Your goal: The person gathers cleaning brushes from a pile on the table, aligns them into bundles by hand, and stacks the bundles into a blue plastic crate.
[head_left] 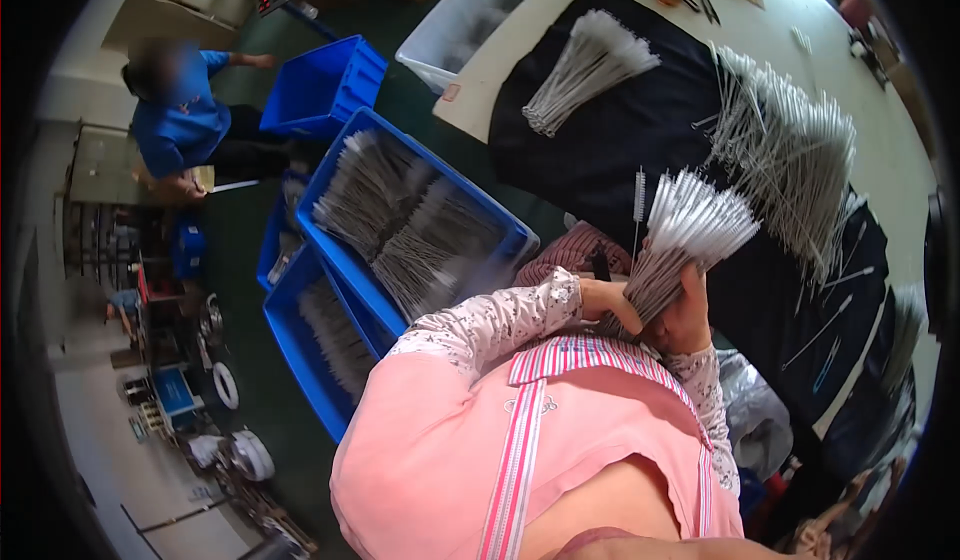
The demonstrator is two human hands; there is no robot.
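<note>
My left hand [612,302] and my right hand [688,318] are close together in front of my chest. Both are closed round the wire stems of a thick bundle of white-bristled brushes [695,222], bristle ends pointing up and away. One thin brush [639,198] stands a little apart at the bundle's left side. Beyond, on a dark cloth [560,175], lies a fanned bundle of similar brushes [590,70]. A large heap of them [790,150] spreads to the right, with a few loose ones below it. My fingertips are partly hidden behind the stems.
Blue bins [375,305] hold brushes at the left. A white bin [425,45] stands beside the pale table [480,85]. A person in blue [185,120] is near an empty blue bin [318,85]. Machinery [245,455] is at lower left; a clear plastic bag [752,410] lies right.
</note>
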